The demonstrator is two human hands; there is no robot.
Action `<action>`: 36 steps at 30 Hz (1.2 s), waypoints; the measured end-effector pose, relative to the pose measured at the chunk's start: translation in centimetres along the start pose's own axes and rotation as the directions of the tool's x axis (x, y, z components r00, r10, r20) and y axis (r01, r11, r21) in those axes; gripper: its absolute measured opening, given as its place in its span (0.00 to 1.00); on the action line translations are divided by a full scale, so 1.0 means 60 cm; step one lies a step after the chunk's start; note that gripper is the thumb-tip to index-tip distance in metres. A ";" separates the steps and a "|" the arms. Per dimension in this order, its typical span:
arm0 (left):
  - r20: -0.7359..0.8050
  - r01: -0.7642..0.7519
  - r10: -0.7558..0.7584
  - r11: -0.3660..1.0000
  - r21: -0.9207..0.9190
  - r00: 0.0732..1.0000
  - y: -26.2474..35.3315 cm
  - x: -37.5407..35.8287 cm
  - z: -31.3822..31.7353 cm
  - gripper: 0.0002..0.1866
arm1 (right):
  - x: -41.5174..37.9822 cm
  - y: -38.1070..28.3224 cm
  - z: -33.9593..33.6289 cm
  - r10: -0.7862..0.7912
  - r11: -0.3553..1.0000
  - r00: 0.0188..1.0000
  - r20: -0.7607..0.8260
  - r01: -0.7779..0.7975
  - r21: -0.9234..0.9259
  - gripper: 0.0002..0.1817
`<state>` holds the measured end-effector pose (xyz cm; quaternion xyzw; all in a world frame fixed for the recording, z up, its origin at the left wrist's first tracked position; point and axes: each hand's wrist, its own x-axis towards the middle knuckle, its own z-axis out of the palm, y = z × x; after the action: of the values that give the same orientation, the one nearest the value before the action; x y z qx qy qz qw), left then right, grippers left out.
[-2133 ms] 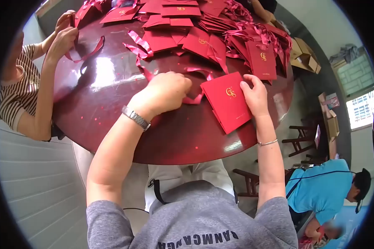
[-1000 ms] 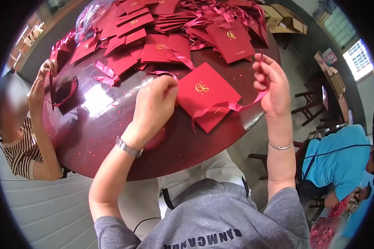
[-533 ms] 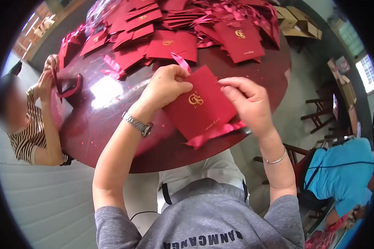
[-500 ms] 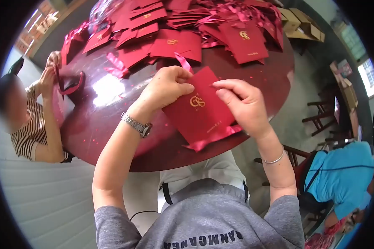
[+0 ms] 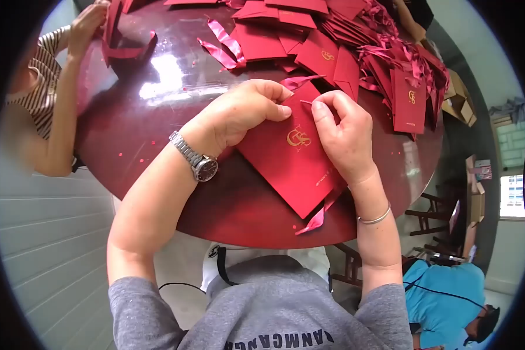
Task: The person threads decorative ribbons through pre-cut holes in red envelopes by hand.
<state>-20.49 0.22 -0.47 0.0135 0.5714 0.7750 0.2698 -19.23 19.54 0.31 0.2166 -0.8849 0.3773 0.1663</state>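
A red paper gift bag (image 5: 286, 169) with a gold monogram lies tilted on the dark red round table (image 5: 151, 192) in front of me. My left hand (image 5: 254, 111) is closed at its upper left edge, thumb and fingers pinching it. A loop of pink ribbon (image 5: 300, 81) sticks out above that hand. Over the bag's upper right side, my right hand (image 5: 345, 131) pinches a thin pink ribbon end (image 5: 307, 102). Another ribbon tail (image 5: 314, 223) pokes out under the bag's lower corner.
A heap of similar red bags (image 5: 324, 55) with ribbons covers the far side of the table. At the left a person in a striped sleeve (image 5: 44, 64) handles a red bag (image 5: 128, 51). A person in a blue shirt (image 5: 449, 300) is at lower right. Cardboard boxes (image 5: 459, 100) stand beyond.
The view has turned, so the heap sits further right. Both hands stay at the bag's top; the right fingers are now closer to the left ones, with a ribbon end showing between them.
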 end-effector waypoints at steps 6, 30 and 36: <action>-0.045 0.031 -0.027 0.996 0.081 0.999 -0.001 0.006 0.003 0.13 | -0.011 0.001 0.000 0.074 0.996 0.997 -0.004 -0.074 0.055 0.05; -0.007 -0.010 0.012 0.958 0.285 1.000 -0.010 0.010 0.009 0.14 | -0.032 0.017 -0.002 0.151 0.978 0.987 0.052 -0.156 0.136 0.03; 0.039 0.003 -0.020 0.913 0.408 0.999 -0.004 0.013 0.004 0.13 | -0.035 0.002 -0.011 0.162 0.980 0.981 0.111 -0.173 0.096 0.04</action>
<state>-20.99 0.82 -0.83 0.0826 0.7146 0.6368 0.2777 -17.43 20.63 -0.27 0.1688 -0.8862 0.4246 0.0768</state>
